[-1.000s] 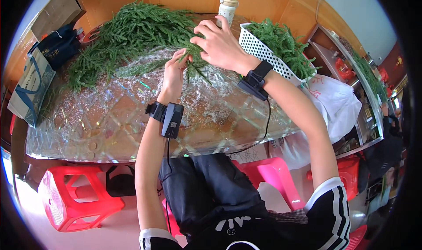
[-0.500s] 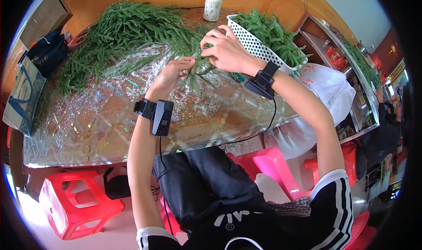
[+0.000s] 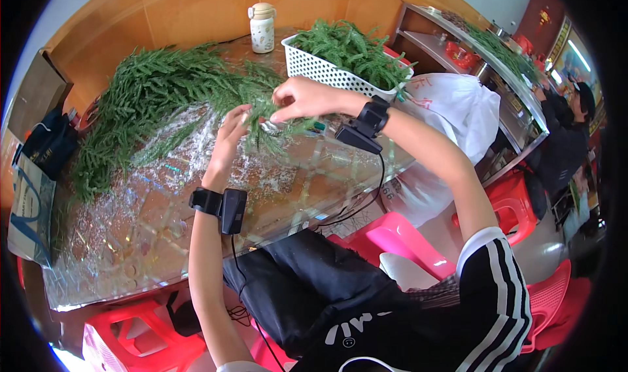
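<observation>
My left hand (image 3: 229, 138) reaches over the table with thumb and fingers pinched at a green artificial pine sprig (image 3: 267, 140). My right hand (image 3: 311, 99) is beside it, fingers curled and closed on the same sprig; its fingertips are partly hidden by the greenery. The sprig's needles hang below and between both hands. Behind and to the left lies a large heap of pine branches (image 3: 154, 84). White flakes (image 3: 196, 133) are scattered over the table around the left hand. A white perforated basket (image 3: 314, 70) full of green sprigs stands just beyond my right hand.
A cream-lidded bottle (image 3: 262, 29) stands at the table's back. Bags (image 3: 31, 202) sit at the left end. White sacks (image 3: 451, 114) rest right of the table, near a metal shelf (image 3: 523, 104). A red stool (image 3: 140, 336) and pink chair (image 3: 405, 241) are below. Another person (image 3: 569, 130) is far right.
My right hand has come down from above the sprig, and its spread fingers have closed on it. The whole view has tilted and shifted, so the table and basket sit lower and further left.
</observation>
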`<move>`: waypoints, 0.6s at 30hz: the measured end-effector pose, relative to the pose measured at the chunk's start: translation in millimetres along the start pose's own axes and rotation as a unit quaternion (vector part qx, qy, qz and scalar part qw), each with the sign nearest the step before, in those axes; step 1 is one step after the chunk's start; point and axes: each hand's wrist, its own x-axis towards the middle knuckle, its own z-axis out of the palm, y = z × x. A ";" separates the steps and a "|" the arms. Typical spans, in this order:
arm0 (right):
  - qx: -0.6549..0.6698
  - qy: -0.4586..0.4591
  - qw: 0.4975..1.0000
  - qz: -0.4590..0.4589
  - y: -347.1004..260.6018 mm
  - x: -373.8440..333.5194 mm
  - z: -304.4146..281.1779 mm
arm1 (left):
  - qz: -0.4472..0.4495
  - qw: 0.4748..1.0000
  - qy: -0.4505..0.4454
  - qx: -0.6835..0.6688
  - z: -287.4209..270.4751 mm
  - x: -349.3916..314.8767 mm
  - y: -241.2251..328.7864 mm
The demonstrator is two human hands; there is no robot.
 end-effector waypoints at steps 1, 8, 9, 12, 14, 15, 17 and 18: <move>0.075 0.018 0.994 0.079 -2.9 -6.3 -9.6 | 0.001 1.000 -0.005 -0.002 -0.8 0.0 0.1; -0.073 0.492 0.843 0.204 51.1 -82.2 -73.7 | 0.116 0.981 0.155 0.033 -4.2 4.7 3.0; -0.073 0.491 0.844 0.203 57.9 -88.9 -77.3 | 0.116 0.980 0.156 0.033 -7.1 3.5 3.4; -0.400 0.515 0.748 0.123 72.9 -107.5 -86.2 | 0.168 0.959 0.226 0.024 -12.0 3.4 6.4; -0.403 0.457 0.778 0.152 88.9 -112.6 -80.5 | 0.171 0.956 0.236 0.029 -12.8 3.9 3.8; -0.402 0.396 0.806 0.178 92.6 -111.7 -77.1 | 0.172 0.952 0.250 0.035 -14.4 2.4 3.2; -0.399 0.334 0.829 0.204 99.1 -114.6 -78.5 | 0.175 0.948 0.262 0.041 -14.5 2.5 1.4; -0.374 0.289 0.850 0.232 96.4 -114.4 -79.6 | 0.183 0.945 0.267 0.052 -13.6 1.5 2.0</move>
